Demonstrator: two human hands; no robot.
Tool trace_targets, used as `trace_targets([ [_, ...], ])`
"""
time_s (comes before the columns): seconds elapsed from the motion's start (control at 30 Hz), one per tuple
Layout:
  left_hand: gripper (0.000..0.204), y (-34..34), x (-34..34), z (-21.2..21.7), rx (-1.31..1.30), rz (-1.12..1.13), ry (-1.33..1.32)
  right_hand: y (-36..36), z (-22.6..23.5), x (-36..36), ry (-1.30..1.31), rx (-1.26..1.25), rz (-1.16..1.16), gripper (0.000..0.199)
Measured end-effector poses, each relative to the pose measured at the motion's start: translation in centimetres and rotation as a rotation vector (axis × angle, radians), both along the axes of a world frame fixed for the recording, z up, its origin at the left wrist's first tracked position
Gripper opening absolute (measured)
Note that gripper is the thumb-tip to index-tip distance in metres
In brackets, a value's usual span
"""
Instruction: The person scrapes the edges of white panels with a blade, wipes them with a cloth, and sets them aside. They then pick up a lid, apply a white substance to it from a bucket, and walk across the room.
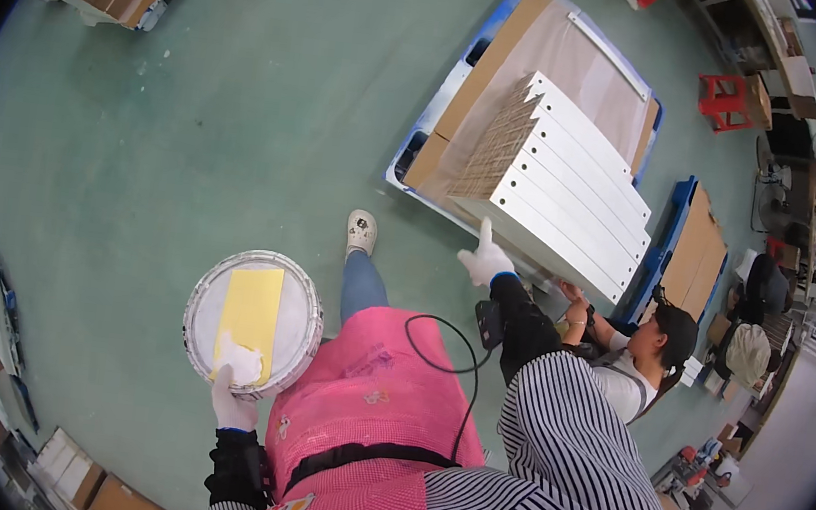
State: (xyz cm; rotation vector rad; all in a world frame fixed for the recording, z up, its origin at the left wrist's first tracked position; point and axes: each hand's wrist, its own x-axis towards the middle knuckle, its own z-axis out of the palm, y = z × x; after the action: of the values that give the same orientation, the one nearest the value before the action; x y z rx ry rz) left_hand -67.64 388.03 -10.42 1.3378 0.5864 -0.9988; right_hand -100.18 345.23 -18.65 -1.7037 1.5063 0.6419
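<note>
While left fingers (225, 378) grip one white tub (298, 328), one yellow sheet (252, 306) atop, right fingers (485, 232), released, near one panel stack (577, 189).

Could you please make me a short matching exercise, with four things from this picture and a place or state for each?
Things:
1. Left hand
2. Right hand
3. Yellow sheet
4. White boards

Places and states:
A. Stacked over a blue pallet
B. Gripping the edge of a round white container
C. Index finger extended, nothing visible in its grasp
D. Lying within the container's round rim

Pairs: 1-B, 2-C, 3-D, 4-A
</note>
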Motion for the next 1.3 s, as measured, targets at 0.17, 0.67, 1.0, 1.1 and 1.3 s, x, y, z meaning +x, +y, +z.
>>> trace_targets([
  [0.17, 0.052, -5.1, 1.9, 0.9, 0.089, 0.04, 0.022, -8.0, -6.5, 0.9, 0.088, -0.137, -0.009, 0.091],
  [0.67, 0.047, -17.2, 5.8, 4.1, 0.214, -0.113, 0.248, -14.4, -12.1, -0.1, -0.095, 0.09, -0.51, 0.083],
  [1.0, 0.049, -19.0, 5.8, 5.4, 0.275, -0.162, 0.223, -14.9, -5.3, 5.8, -0.585, 0.272, -1.198, 0.091],
  [1.1, 0.05, -19.1, 5.8, 5.6, 0.298, -0.155, 0.215, -13.8, -4.9, 6.5, -0.712, 0.295, -1.345, 0.095],
  [1.3, 0.053, -18.7, 5.7, 5.8, 0.236, -0.199, 0.221, -13.0, -5.7, 6.2, -0.741, 0.262, -1.343, 0.096],
])
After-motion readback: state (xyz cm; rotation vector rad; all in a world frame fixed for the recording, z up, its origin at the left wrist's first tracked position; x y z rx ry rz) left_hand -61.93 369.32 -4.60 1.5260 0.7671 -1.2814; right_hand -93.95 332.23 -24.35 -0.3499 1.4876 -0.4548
